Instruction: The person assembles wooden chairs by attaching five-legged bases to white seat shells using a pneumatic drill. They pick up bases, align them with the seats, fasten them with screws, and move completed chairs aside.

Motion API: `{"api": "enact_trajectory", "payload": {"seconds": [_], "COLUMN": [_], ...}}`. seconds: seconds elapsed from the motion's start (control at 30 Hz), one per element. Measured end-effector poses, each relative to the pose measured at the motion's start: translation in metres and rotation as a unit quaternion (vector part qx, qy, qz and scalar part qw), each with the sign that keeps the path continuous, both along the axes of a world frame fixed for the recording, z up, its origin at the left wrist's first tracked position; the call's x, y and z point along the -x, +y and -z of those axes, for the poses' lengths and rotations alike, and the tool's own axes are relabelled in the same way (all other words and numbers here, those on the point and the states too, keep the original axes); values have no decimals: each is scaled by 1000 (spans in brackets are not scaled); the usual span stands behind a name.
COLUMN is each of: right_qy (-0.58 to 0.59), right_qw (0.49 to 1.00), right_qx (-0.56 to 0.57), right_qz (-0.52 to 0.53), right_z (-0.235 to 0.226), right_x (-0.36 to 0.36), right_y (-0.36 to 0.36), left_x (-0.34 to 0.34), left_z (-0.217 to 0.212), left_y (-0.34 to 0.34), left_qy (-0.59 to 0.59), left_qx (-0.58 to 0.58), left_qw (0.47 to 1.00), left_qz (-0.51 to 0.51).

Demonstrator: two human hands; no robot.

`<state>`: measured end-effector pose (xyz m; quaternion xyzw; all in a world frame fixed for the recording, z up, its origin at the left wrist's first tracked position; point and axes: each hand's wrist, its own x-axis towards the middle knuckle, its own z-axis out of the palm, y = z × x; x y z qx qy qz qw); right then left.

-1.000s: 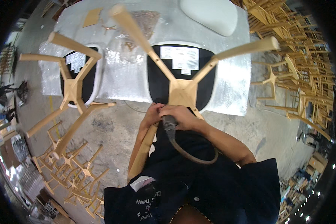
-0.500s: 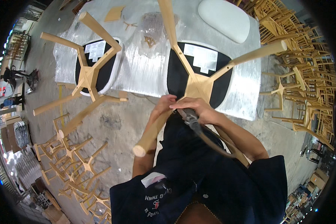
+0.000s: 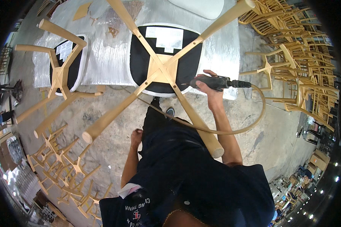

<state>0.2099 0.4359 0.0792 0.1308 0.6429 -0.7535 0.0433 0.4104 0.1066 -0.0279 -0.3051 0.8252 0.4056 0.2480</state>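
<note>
My right hand (image 3: 213,95) is wrapped round a dark power screwdriver (image 3: 215,82), its tip pointing left near one leg of an upturned wooden chair base (image 3: 162,68). A tan hose (image 3: 250,128) runs from the tool's back end and loops down across my front, passing over that leg. Bolt holes show in the base, which lies on the black underside of a white-edged seat (image 3: 140,51). Low at my left side, apart from the chair, is my left hand (image 3: 136,136); its fingers are bent together and I cannot see what, if anything, they hold.
A second upturned chair (image 3: 58,75) sits left on the plastic-wrapped table (image 3: 106,68). A white seat (image 3: 199,6) and brown hardware (image 3: 113,31) lie farther back. Wooden frames (image 3: 64,160) stand on the floor at left, with more stacked chairs (image 3: 305,60) at right.
My right hand has moved right with the screwdriver, away from the near legs' joint. My left hand has let go there and dropped to my left side. The view has shifted.
</note>
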Motion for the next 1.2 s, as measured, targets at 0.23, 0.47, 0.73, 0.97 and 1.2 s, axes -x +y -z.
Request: {"api": "enact_trajectory", "payload": {"seconds": [0.23, 0.47, 0.73, 0.97, 1.2], "right_qy": [23, 119, 288, 283, 470], "right_qw": [998, 967, 900, 875, 738], "right_qx": [20, -91, -156, -204, -334], "right_qz": [-57, -206, -288, -337, -351], "right_z": [22, -5, -145, -237, -265], "right_x": [-11, -2, 32, 16, 9], "right_y": [-16, -38, -84, -177, -349], "left_x": [-81, -119, -151, -188, -195], "left_z": [-34, -40, -49, -31, 8], "left_y": [36, 41, 7, -64, -205], "left_qy": [-38, 39, -69, -100, 13], "left_qx": [10, -28, 26, 65, 49], "left_qw": [997, 984, 967, 939, 988], "left_qz": [-71, -169, -243, -322, -146]}}
